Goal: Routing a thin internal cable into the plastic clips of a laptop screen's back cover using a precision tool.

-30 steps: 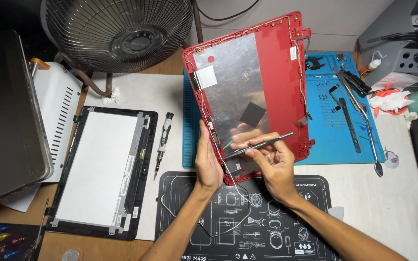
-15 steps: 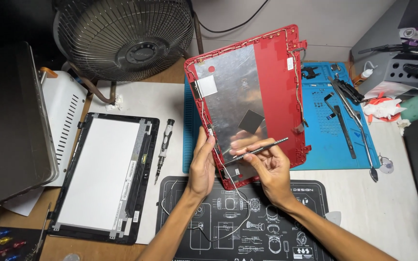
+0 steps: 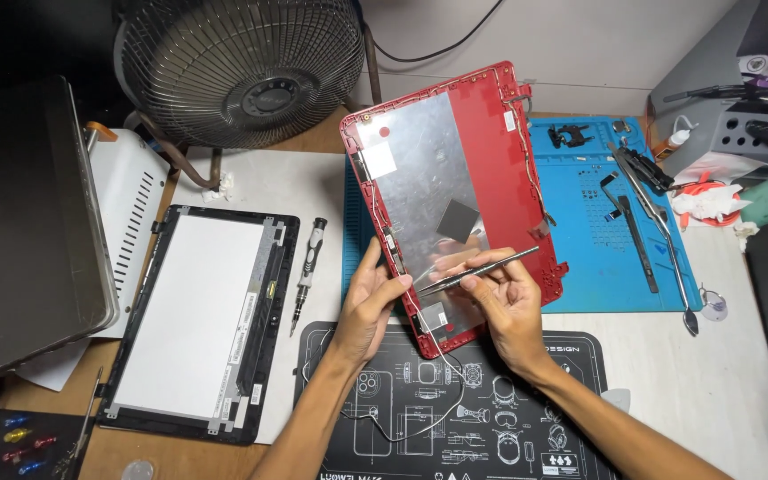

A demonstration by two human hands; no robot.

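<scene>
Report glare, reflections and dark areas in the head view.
Head view: sharp overall; the foil lining of the red laptop lid mirrors the right hand and its metal tool; the top-left corner behind the fan falls into black.

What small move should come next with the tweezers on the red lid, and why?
Probably ease the tweezers tip under the thin cable at the red lid edge: the right hand aims there, and the left hand steadies that edge.
</scene>
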